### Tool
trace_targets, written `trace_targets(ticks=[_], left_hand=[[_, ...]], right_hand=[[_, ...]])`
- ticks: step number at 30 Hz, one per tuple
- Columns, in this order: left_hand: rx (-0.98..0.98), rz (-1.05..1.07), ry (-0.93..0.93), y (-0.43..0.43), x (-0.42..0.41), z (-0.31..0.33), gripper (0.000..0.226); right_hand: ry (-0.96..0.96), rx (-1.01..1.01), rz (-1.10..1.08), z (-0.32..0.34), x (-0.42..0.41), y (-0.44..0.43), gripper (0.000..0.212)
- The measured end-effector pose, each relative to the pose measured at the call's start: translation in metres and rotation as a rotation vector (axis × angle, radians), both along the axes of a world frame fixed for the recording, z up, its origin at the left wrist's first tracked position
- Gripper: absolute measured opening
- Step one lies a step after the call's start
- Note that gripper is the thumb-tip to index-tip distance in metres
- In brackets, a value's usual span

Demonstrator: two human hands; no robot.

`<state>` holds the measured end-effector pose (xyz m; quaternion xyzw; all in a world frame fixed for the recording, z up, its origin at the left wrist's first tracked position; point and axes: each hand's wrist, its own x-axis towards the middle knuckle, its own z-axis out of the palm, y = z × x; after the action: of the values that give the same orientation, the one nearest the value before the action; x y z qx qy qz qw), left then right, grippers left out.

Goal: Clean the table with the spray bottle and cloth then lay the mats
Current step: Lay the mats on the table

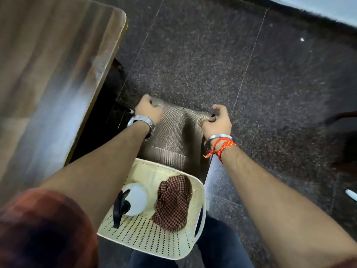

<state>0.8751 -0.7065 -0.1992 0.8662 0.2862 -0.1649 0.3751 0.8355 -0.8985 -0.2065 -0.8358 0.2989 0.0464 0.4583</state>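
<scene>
Close up, a basket (201, 192) holds the bottle (136, 199) and cloth (173, 204). Past it, the left hand (149, 111) and right hand (217, 123) grip the mat (174, 134) with curled fingers, beside the desk (48, 74).

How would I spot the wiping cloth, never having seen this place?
Right of the wooden table, low in the view, sits a cream perforated basket. Inside, beside the white spray bottle, lies the cloth: crumpled, with a red-brown check, unlike the smooth bottle.
</scene>
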Motion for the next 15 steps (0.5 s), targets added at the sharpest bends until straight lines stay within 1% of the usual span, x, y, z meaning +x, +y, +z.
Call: trace_targets(ticks=[1,2,4,6,8,12,14,15], left_hand=[[0.002,0.006,-0.022,-0.01,-0.001,0.015,0.009],[-0.005,0.031,-0.044,-0.021,-0.001,0.03,0.01],[-0.008,0.099,-0.103,-0.041,0.003,0.059,0.024],[-0.003,0.171,-0.164,-0.059,0.009,0.088,0.031],[0.021,0.246,-0.214,-0.073,0.02,0.115,0.031],[0.053,0.382,-0.306,-0.103,0.034,0.17,0.035],[0.045,0.457,-0.336,-0.111,0.041,0.191,0.031],[0.025,0.514,-0.358,-0.115,0.046,0.201,0.023]], right_hand=[[-0.033,-0.011,0.039,0.01,0.005,-0.001,0.038],[-0.063,-0.024,0.068,0.019,0.012,-0.002,0.036],[-0.121,-0.035,0.092,0.04,0.028,-0.004,0.035],[-0.179,-0.036,0.117,0.067,0.045,-0.008,0.038],[-0.247,0.0,0.174,0.097,0.063,-0.018,0.044],[-0.348,0.085,0.338,0.16,0.106,-0.069,0.053],[-0.335,0.123,0.406,0.186,0.131,-0.093,0.056],[-0.324,0.145,0.449,0.199,0.145,-0.102,0.057]])
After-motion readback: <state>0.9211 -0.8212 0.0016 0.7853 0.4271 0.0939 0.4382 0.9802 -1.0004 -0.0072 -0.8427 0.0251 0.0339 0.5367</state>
